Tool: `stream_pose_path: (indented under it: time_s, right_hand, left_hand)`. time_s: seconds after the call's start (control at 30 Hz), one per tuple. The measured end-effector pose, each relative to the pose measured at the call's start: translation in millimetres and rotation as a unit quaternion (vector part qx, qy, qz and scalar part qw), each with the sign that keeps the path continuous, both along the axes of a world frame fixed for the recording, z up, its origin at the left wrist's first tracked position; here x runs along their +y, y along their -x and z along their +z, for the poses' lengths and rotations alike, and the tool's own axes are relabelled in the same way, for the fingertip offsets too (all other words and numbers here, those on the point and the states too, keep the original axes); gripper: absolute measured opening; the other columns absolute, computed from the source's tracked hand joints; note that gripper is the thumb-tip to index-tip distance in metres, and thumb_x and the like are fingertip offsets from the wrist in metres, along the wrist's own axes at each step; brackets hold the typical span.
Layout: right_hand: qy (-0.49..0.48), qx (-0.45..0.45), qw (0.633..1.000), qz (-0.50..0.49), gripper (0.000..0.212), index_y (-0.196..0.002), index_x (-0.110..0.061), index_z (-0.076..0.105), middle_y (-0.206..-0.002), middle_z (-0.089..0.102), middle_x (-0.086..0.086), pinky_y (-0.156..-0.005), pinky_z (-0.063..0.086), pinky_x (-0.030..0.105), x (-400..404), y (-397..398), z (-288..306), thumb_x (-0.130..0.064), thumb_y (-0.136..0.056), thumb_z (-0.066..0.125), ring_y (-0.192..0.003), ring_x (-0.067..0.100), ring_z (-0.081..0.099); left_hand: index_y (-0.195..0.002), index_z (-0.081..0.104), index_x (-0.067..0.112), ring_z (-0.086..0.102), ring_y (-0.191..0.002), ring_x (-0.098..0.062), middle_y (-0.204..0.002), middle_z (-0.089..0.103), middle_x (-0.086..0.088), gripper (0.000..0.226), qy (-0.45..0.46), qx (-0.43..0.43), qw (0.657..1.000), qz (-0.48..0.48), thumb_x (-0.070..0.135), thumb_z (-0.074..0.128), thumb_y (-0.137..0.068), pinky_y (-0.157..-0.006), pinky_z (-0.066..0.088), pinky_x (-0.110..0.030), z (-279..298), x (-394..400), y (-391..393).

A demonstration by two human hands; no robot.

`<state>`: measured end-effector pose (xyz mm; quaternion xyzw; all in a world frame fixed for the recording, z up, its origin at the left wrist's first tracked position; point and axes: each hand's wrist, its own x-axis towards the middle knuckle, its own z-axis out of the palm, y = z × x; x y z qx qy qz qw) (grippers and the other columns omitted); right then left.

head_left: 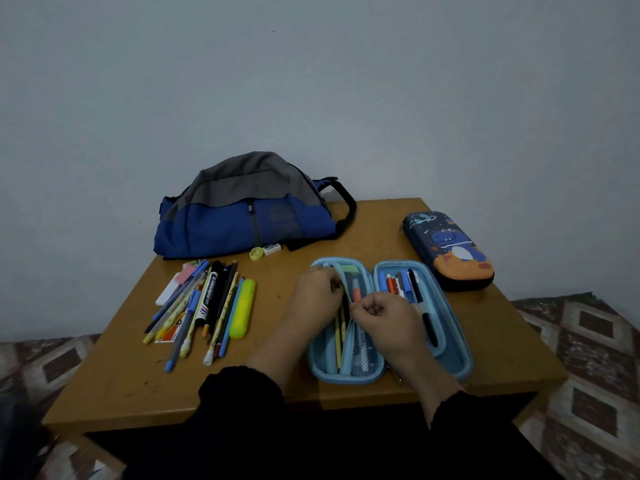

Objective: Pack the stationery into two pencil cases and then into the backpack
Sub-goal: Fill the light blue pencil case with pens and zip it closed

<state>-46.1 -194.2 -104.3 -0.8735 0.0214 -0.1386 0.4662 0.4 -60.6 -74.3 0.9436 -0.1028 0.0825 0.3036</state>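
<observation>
Open light-blue pencil case (457, 355) lying near centre-right of counter (131, 382), partly filled. Left hand (317, 294) curled on mesh divider edge; right hand (381, 315) pinching same edge. Shell judged stiff, light; mesh soft, best lifted by rim. Loose pens (204, 306) left: slim, prone to rolling, best gathered mid-shaft.

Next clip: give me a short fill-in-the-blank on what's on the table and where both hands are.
1. Both hands work at the mesh pocket of the open ____ pencil case.
2. The dinosaur case lies zipped ____.
3. The loose pens lie on the person's ____ side of the open case.
4. The small eraser lies right in front of the ____.

Left hand and right hand both pinch at the pocket's edge.

Missing words: light blue; shut; left; backpack
</observation>
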Motion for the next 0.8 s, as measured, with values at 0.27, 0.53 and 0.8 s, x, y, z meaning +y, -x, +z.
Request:
stream_pose_path:
  time_s: [0.27, 0.53, 0.8]
  right_hand:
    - [0.025, -0.002, 1.000, 0.001, 0.032, -0.062, -0.010, 0.063, -0.058, 0.061, 0.006, -0.068, 0.050, 0.036, 0.5, 1.6, 0.9, -0.032, -0.084, 0.068, -0.057, 0.018, 0.057]
    - [0.030, -0.004, 1.000, -0.001, 0.032, -0.062, -0.011, 0.063, -0.058, 0.060, 0.004, -0.079, 0.051, 0.047, 0.6, 1.0, -1.0, -0.034, -0.083, 0.067, -0.058, 0.016, 0.056]
    - [0.033, -0.009, 0.999, -0.001, 0.033, -0.061, -0.010, 0.061, -0.057, 0.059, 0.006, -0.076, 0.051, 0.045, 0.4, 1.0, -0.7, -0.033, -0.083, 0.067, -0.058, 0.018, 0.056]
  left_hand:
    - [-0.120, 0.064, 0.013, 0.052, -0.104, -0.016, -0.121, 0.054, -0.006, 0.029, -0.011, -0.007, 1.000, -0.015, 0.012, 0.055, -0.092, -0.078, 0.035, -0.019, 0.4, 0.8, -3.4]
    - [-0.108, 0.066, 0.011, 0.049, -0.090, -0.013, -0.114, 0.052, -0.005, 0.019, -0.028, 0.005, 1.000, 0.001, 0.015, 0.061, -0.089, -0.074, 0.038, -0.022, 2.0, 2.1, -7.2]
    - [-0.107, 0.059, 0.013, 0.054, -0.098, -0.019, -0.114, 0.055, -0.004, 0.017, -0.047, -0.004, 0.999, -0.016, 0.013, 0.057, -0.091, -0.074, 0.040, -0.024, -1.5, 5.2, -1.6]
